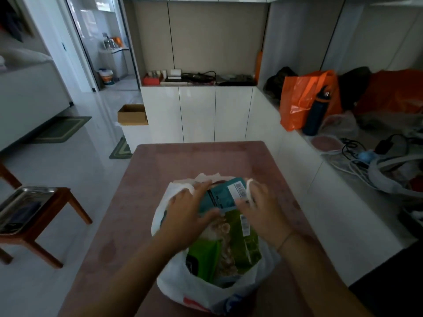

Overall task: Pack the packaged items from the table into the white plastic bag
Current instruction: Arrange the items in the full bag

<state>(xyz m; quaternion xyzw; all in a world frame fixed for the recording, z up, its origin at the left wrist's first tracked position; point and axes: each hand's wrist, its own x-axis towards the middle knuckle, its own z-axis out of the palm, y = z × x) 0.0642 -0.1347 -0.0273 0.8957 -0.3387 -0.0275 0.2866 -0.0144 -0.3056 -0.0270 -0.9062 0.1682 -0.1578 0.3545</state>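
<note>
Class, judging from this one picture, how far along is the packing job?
Nearly done. A green packet already sits inside the white plastic bag, and no packets remain on the pink table. In hand: the left hand and right hand press a teal packet into the bag's mouth. Left: settling it in.

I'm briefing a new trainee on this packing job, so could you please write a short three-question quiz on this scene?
1. True or false: the teal packet lies beyond the green packet in the white plastic bag.
2. What colour is the table?
3. The left hand is on: A) the bag and packets, B) the orange bag, C) the cardboard box.

Key: 1 true; 2 pinkish; 3 A.
</note>
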